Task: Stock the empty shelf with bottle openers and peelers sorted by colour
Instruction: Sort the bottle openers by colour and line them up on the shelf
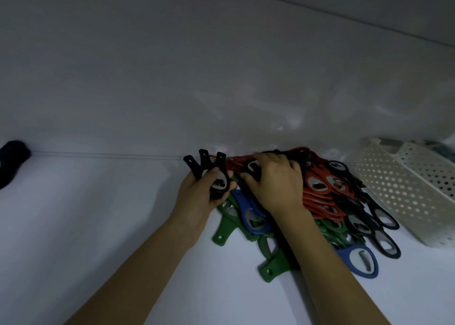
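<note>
Forearms reach onto the white shelf (98, 226). One perforated basket (398, 196) stands right of my right fingers, and one mixed pile (325, 201) lies under them. My left hand (202, 196) grips three black openers (204, 162), loosely fanned, so I judge they could slip. My right hand (275, 177) curls round one dark opener (253, 168); tugging may scatter the tangle. I count two blue openers (246, 209); the reds and greens are too tangled to count.

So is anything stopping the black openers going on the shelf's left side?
Nothing visible. The left hand holds three black bottle openers; on the shelf to its left lies only a distant dark object.
</note>
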`<state>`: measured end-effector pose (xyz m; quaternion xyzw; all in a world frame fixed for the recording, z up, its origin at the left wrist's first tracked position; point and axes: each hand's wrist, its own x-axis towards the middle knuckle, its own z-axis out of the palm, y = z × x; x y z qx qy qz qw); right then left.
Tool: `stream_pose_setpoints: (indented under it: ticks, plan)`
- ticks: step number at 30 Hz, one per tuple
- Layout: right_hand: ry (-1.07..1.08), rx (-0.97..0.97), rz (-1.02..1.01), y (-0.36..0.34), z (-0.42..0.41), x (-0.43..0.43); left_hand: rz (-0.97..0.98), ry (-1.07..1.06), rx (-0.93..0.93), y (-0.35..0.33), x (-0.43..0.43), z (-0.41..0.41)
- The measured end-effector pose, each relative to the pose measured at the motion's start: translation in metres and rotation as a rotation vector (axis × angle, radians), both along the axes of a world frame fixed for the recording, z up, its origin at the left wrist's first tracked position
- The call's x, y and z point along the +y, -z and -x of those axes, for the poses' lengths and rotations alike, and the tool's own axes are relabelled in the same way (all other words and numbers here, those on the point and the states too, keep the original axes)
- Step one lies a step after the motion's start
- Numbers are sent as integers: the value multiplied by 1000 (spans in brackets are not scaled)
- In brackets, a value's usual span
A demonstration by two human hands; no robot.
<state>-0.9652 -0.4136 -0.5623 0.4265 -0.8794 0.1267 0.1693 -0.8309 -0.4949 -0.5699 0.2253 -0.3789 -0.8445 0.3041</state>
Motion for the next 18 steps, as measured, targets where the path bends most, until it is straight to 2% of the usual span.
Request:
stream_pose_setpoints:
  ticks: [6, 8, 11, 14, 16, 18]
  plan:
    - [-68, 150, 24, 0, -3, 0, -9, 0, 39, 1, 1, -1]
    - [-113, 120, 202, 0, -5, 1, 19, 3, 40, 1, 1, -2]
    - [-138, -40, 658, -6, -10, 5, 74, 0, 5, 2, 2, -2]
    - [-195, -163, 883, -7, -16, 5, 145, -8, -44, 4, 3, -2]
    - [-282, -196, 880, -5, -24, 3, 163, -7, -36, 3, 4, -2]
    - [-389, -196, 787, -1, -31, -1, 123, -8, -3, 2, 4, -3]
